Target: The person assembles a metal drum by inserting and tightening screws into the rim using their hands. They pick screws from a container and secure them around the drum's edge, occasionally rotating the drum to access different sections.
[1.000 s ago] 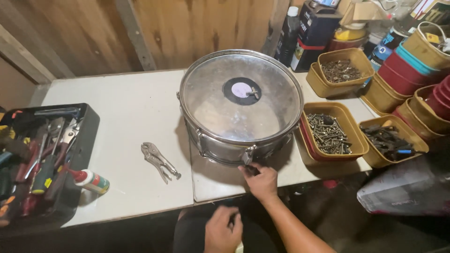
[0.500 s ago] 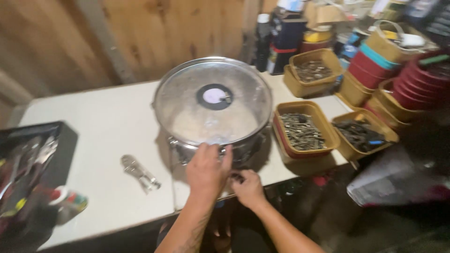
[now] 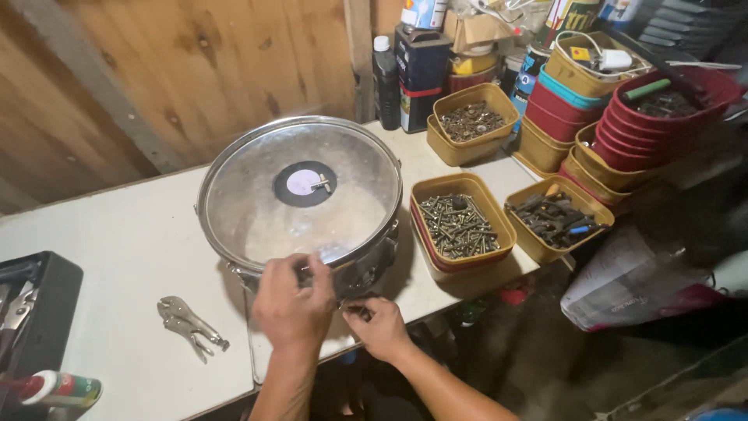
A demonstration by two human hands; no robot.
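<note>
Two hands meet at the near rim of the snare drum point(image 3: 300, 203), which sits on the white bench point(image 3: 117, 234) at the middle of the frame, its clear head facing up with a dark round patch at the centre. My left hand point(image 3: 292, 300) lies over the hoop with the fingers curled down onto the rim; whether that grip closes on anything I cannot tell, since the back of the hand hides it. My right hand point(image 3: 380, 327) sits just below and to the right, fingertips pinched on a small dark metal piece at the drum's shell, apparently a tension fitting. I judge the work wants a steady left hand holding the drum from turning while the right makes small turns, keeping the piece square to the shell so it does not cross or slip. Locking pliers point(image 3: 188, 323) lie lower left on the bench, well apart from the hands. A yellow tub of screws point(image 3: 460, 226) stands just right of the drum; I would keep my elbow off it.
</note>
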